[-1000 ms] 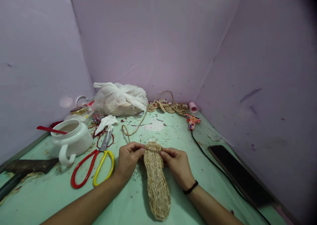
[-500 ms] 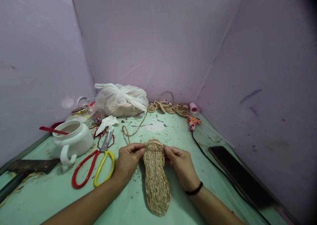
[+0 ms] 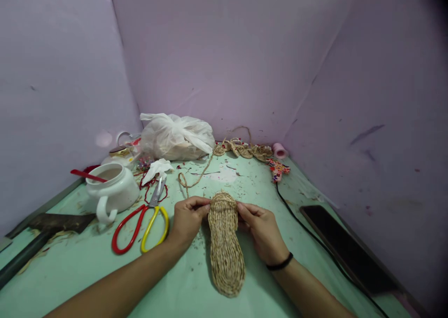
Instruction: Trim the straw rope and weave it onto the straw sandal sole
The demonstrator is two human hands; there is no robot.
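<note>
A woven straw shoe sole (image 3: 227, 248) lies lengthwise in front of me, its coiled narrow end pointing away and its wide end toward me. My left hand (image 3: 189, 220) pinches the left edge of the far end between thumb and fingers. On the opposite edge, my right hand (image 3: 262, 229) pinches the same end; a black band circles that wrist. From behind the sole a braided straw cord (image 3: 184, 180) runs up toward the back. Scissors (image 3: 152, 215) with one red and one yellow handle rest left of my left hand.
To the left stand a white pot (image 3: 115, 192) with a red stick and a hammer-like tool (image 3: 52, 227). A tied plastic bag (image 3: 178, 138), small straw sandals (image 3: 245, 150) and a pink spool (image 3: 279, 151) line the back. Rightward lie a phone (image 3: 346, 248), a black cable (image 3: 308, 231) and a patterned handle (image 3: 279, 169).
The whole view has shifted slightly, so things appear a little farther right and higher. Both hands keep their pinch on the sole, whose far end now looks more tilted.
</note>
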